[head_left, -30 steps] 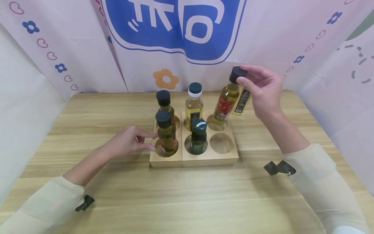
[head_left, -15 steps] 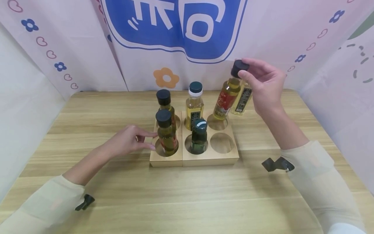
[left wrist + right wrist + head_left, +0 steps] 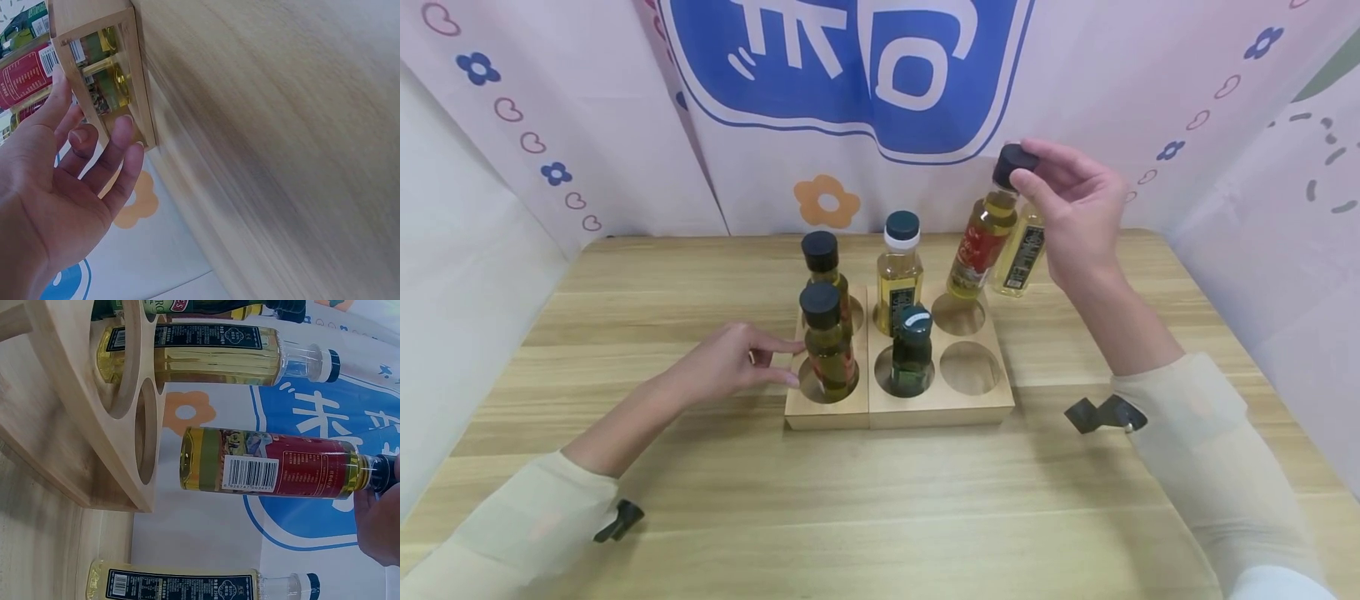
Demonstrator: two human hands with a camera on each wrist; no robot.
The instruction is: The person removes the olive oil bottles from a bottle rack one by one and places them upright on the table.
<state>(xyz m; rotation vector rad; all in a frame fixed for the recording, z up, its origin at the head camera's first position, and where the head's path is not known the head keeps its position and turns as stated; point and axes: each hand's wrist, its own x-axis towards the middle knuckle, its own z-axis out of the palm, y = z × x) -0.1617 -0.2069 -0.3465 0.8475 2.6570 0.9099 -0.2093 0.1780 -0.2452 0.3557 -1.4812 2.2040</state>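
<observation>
In the head view my right hand [image 3: 1082, 212] pinches the black cap of an olive oil bottle [image 3: 979, 246] with a red label. The right wrist view shows this bottle [image 3: 275, 462] with its base just above the wooden rack [image 3: 69, 400], near an unfilled hole. My left hand [image 3: 722, 367] has its fingertips at the rack's left edge; the left wrist view shows loosely bent fingers [image 3: 128, 162]. Two black-capped bottles [image 3: 831, 358] stand in the left holes. In the middle column are a clear oil bottle [image 3: 898, 275] and a small dark green bottle [image 3: 912, 358].
Another clear oil bottle [image 3: 1022, 254] stands on the wooden table [image 3: 880, 508], right of the rack and partly behind my right hand. The rack's front right hole [image 3: 970, 368] holds nothing. A printed cloth [image 3: 760, 183] hangs behind the table.
My right hand has risen with the red-labelled bottle, its base coming up out of the back right hole. The left hand and the other bottles have stayed put.
</observation>
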